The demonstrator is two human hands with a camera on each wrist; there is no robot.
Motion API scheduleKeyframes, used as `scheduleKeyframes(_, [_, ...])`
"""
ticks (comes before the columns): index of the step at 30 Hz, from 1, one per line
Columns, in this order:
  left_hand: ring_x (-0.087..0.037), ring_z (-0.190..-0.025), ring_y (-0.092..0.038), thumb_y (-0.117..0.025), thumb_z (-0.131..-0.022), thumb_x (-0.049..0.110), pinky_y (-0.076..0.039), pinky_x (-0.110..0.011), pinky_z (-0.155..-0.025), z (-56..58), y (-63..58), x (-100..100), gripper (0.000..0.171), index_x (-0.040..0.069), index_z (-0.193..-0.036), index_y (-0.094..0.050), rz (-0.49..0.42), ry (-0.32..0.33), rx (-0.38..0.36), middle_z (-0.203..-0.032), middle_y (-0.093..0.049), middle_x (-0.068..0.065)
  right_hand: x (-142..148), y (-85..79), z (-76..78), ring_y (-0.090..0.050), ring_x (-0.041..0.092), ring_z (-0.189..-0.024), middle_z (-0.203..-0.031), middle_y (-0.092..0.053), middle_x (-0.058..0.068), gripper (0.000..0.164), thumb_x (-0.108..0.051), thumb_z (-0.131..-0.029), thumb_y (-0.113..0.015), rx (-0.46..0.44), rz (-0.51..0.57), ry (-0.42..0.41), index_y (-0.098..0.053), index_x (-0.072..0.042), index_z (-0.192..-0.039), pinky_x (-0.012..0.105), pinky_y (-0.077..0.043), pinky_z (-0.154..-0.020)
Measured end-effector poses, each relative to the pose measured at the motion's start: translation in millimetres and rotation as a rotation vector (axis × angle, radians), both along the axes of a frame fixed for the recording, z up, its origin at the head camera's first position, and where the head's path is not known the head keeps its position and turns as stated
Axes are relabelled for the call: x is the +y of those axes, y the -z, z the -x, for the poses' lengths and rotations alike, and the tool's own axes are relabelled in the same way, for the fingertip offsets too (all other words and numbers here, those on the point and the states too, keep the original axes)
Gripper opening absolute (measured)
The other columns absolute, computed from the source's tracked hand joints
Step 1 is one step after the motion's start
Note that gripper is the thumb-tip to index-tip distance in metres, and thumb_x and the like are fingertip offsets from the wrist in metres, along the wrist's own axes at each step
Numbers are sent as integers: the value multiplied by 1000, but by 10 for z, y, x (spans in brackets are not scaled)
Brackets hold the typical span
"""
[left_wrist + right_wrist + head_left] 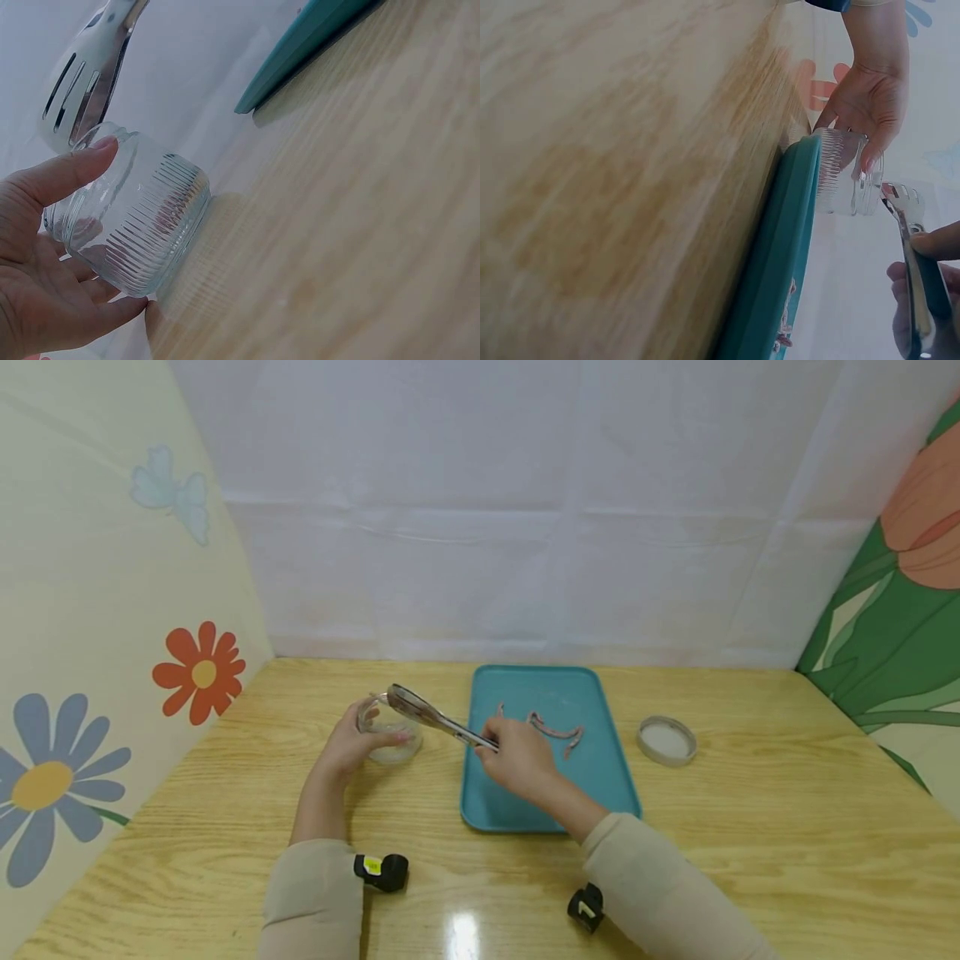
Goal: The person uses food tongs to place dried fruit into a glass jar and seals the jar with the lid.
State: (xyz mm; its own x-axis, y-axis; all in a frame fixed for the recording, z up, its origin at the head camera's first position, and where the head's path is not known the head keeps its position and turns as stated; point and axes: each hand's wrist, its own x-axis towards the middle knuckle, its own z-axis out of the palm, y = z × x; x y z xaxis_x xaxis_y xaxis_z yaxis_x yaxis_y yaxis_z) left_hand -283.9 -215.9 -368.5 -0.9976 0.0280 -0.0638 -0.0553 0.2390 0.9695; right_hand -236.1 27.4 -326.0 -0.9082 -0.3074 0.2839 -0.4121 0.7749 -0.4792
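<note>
I have the left hand (347, 747) at centre-left of the head view, its thumb across the neck of a ribbed glass jar (142, 217) and the other fingers around the far side and down towards the base, a grip I judge is meant to steady the jar while leaving its mouth uncovered. The jar looks upright; whether its base touches the bench (720, 843) I cannot tell. The right hand (517, 752), near the middle, pinches the handles of slotted metal tongs (431, 712) between thumb and fingers, well back from the head, probably so that only metal comes near the jar's mouth. The slotted head hangs just by that opening, its two halves near each other; whether they clasp anything I cannot make out. Below the right hand lies a teal tray (491, 806) bearing thin pinkish strips (555, 733), its raised rim likely useful for containing them. At centre-right of the frame, a round lid (667, 741) rests beside the tray, presumably set aside to leave the jar open.
</note>
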Motion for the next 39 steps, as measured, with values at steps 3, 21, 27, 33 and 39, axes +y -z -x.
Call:
scheduleKeyframes(3, [-33, -123, -20, -77, -63, 24, -13, -49, -97, -33, -43, 22, 101, 11, -139, -11, -1, -3, -2, -139, -15, -15, -1, 7, 0, -41, 11, -46, -61, -49, -5, 11, -18, -79, -63, -1, 3, -2, -55, -13, -74, 24, -31, -39])
scheduleKeyframes(21, [-34, -122, -20, -76, -64, 21, -15, -49, -96, -49, -57, 33, 99, 10, -138, -11, -1, -4, -1, -139, -15, -14, -41, -3, -6, -44, 9, -50, -67, -52, -5, 12, -23, -80, -62, -38, 2, 33, -58, -13, -82, 25, -35, -41])
scheduleKeyframes(27, [-35, -121, -22, -75, -66, 18, -14, -48, -97, -76, -88, 51, 97, 9, -138, -10, -12, 0, 6, -139, -16, -16, -39, -2, 12, -46, 8, -53, -70, -54, -4, 14, -24, -79, -63, -63, 34, 51, -60, -12, -84, 24, -37, -44])
scheduleKeyframes(33, [-35, -121, -21, -75, -66, 19, -14, -48, -97, -75, -103, 50, 98, 10, -139, -9, -12, 3, -2, -139, -14, -17, 1, -14, 25, -45, 10, -50, -65, -51, -5, 15, -24, -78, -64, -69, 69, 48, -59, -11, -82, 25, -36, -43])
scheduleKeyframes(39, [-35, -123, -18, -73, -69, 14, -16, -47, -97, -59, -102, 39, 95, 10, -139, -7, -7, 8, -19, -140, -13, -16, 49, -61, 26, -45, 12, -47, -62, -52, -5, 14, -24, -78, -65, -83, 120, 50, -59, -12, -82, 27, -35, -41])
